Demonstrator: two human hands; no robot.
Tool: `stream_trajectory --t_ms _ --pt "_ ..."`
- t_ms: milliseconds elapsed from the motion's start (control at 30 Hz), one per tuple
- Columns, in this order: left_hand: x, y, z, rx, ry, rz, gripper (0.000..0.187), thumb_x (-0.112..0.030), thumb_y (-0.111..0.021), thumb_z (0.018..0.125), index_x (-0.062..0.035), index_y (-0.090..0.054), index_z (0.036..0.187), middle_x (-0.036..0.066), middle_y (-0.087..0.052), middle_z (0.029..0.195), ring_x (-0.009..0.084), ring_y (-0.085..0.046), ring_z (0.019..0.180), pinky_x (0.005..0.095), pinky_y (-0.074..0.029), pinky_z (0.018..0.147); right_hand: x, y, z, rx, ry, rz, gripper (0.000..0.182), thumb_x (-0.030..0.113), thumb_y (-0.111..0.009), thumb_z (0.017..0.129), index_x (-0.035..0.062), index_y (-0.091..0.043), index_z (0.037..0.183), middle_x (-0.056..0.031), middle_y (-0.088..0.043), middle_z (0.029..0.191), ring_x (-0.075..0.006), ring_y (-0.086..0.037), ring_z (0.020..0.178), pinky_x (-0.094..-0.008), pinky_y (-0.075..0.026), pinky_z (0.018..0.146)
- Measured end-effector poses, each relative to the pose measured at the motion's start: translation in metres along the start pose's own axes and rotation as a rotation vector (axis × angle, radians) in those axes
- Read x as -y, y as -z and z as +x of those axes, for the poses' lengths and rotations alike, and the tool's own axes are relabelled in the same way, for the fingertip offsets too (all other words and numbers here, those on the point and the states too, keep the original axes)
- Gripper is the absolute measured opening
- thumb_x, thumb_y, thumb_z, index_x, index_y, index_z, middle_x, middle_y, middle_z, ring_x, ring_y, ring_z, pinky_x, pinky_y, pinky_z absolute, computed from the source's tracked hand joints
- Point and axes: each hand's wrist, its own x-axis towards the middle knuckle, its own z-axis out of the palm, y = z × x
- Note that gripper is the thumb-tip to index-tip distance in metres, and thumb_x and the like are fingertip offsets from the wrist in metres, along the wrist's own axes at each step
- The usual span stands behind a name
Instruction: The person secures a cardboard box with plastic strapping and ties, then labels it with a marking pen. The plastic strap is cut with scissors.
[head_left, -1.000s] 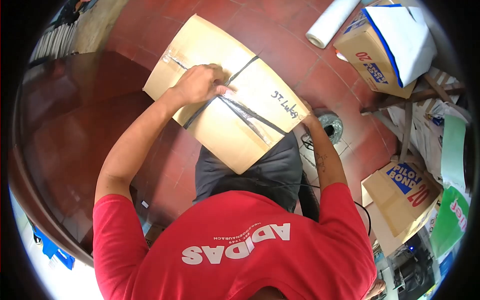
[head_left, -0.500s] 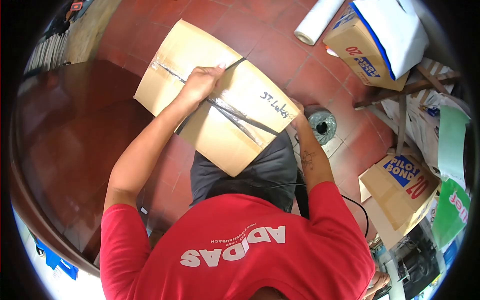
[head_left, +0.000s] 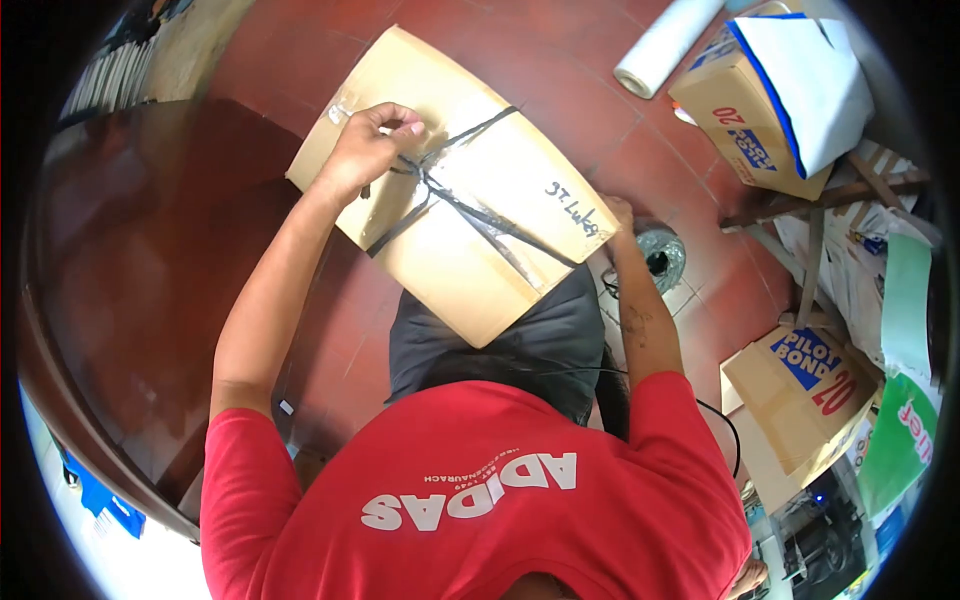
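Over the lap (head_left: 435,345): left hand (head_left: 368,145) pinched closed on black strap (head_left: 478,214)
Right hand (head_left: 621,212) at carton (head_left: 450,280) corner, can't tell how tight; red tiles (head_left: 560,60) below.

With our left hand (head_left: 362,152) we grip the black strap (head_left: 428,184) crossing the carton (head_left: 505,175) over our lap (head_left: 495,330); our right hand (head_left: 621,213), partly hidden, holds its right corner. A coil (head_left: 673,257) sits on the tiled floor (head_left: 560,60).

Single head-worn view, steeply downward.
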Motion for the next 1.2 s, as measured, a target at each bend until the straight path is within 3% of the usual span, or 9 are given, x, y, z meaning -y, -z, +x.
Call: stream_trajectory --t_ms 67,200,300,367,600,800,1033,1133,1200 --pt "0.004 0.010 -0.008 0.000 0.075 -0.062 0.027 -0.029 -0.068 0.095 -0.0071 -0.068 0.110 -0.002 -0.064 0.095 0.0068 -0.052 0.086 0.0266 -0.043 0.076 -0.011 0.002 0.003 -0.161 -0.629 0.687 0.040 0.037 -0.067 0.086 0.0057 -0.072 0.111 -0.0159 -0.073 0.104 -0.0344 -0.069 0.100 -0.0414 -0.052 0.088" --pt "0.034 0.012 -0.029 -0.212 0.125 -0.278 0.028 -0.026 -0.067 0.095 -0.0058 -0.066 0.113 0.001 -0.064 0.098 0.0125 -0.053 0.084 0.0288 -0.045 0.076 0.052 0.109 -0.055 -0.238 -0.627 0.738 0.039 0.037 -0.069 0.085 0.0042 -0.073 0.105 -0.0157 -0.072 0.103 -0.0285 -0.069 0.097 -0.0395 -0.053 0.082" --pt "0.047 0.001 -0.067 -0.638 -0.121 0.173 0.031 -0.029 -0.072 0.089 -0.0027 -0.065 0.105 0.013 -0.061 0.101 0.0212 -0.057 0.083 0.0349 -0.049 0.079 0.087 0.148 -0.078 -0.475 -0.566 0.207 0.032 0.031 -0.070 0.086 0.0026 -0.073 0.101 -0.0139 -0.071 0.097 -0.0229 -0.068 0.087 -0.0359 -0.053 0.074" --pt "0.049 -0.013 -0.095 -0.557 -0.107 0.114 0.024 -0.022 -0.074 0.086 -0.0013 -0.066 0.096 0.012 -0.065 0.094 0.0182 -0.060 0.076 0.0335 -0.051 0.072 0.120 0.162 -0.085 -0.869 -0.245 0.218 0.024 0.022 -0.071 0.087 0.0018 -0.072 0.100 -0.0109 -0.069 0.091 -0.0214 -0.067 0.078 -0.0329 -0.053 0.070" --pt "0.034 -0.069 -0.090 -0.260 0.021 -0.019 0.038 -0.020 -0.075 0.085 0.0044 -0.065 0.112 0.017 -0.072 0.091 0.0225 -0.070 0.080 0.0332 -0.055 0.077 0.268 0.152 -0.065 -0.413 0.381 0.475 0.027 0.014 -0.078 0.079 0.0017 -0.069 0.101 -0.0151 -0.069 0.096 -0.0289 -0.068 0.085 -0.0371 -0.055 0.075" --pt "0.038 -0.068 -0.046 -0.101 0.296 -0.667 0.031 -0.020 -0.072 0.089 0.0025 -0.066 0.109 0.006 -0.070 0.084 0.0165 -0.066 0.069 0.0296 -0.054 0.065 0.318 0.146 -0.057 -0.021 0.156 0.272 0.038 0.018 -0.082 0.072 0.0023 -0.068 0.104 -0.0152 -0.071 0.096 -0.0311 -0.069 0.088 -0.0386 -0.055 0.080" --pt "0.027 -0.049 -0.033 -0.012 0.354 -0.929 0.019 -0.021 -0.069 0.094 -0.0051 -0.068 0.104 -0.003 -0.069 0.087 0.0042 -0.053 0.066 0.0183 -0.043 0.058 0.312 0.111 -0.051 -0.084 0.206 0.735 0.016 0.001 -0.069 0.087 -0.0013 -0.067 0.103 -0.0088 -0.069 0.084 -0.0128 -0.065 0.071 -0.0273 -0.054 0.069" --pt "0.026 -0.042 -0.029 -0.061 0.362 -1.106 0.012 -0.017 -0.065 0.096 -0.0060 -0.068 0.100 -0.001 -0.070 0.092 0.0038 -0.050 0.068 0.0163 -0.038 0.057 0.303 0.112 -0.051 -0.091 0.192 0.778 0.013 0.000 -0.066 0.085 -0.0001 -0.068 0.098 -0.0170 -0.071 0.085 -0.0285 -0.071 0.077 -0.0369 -0.055 0.073" --pt "0.029 -0.038 -0.026 -0.039 0.282 -1.152 0.011 -0.014 -0.061 0.098 -0.0065 -0.068 0.100 0.001 -0.069 0.096 0.0044 -0.045 0.064 0.0168 -0.036 0.055 0.295 0.110 -0.047 -0.159 0.272 0.682 0.010 -0.001 -0.065 0.087 -0.0014 -0.067 0.097 -0.0142 -0.070 0.082 -0.0227 -0.068 0.072 -0.0332 -0.054 0.069"
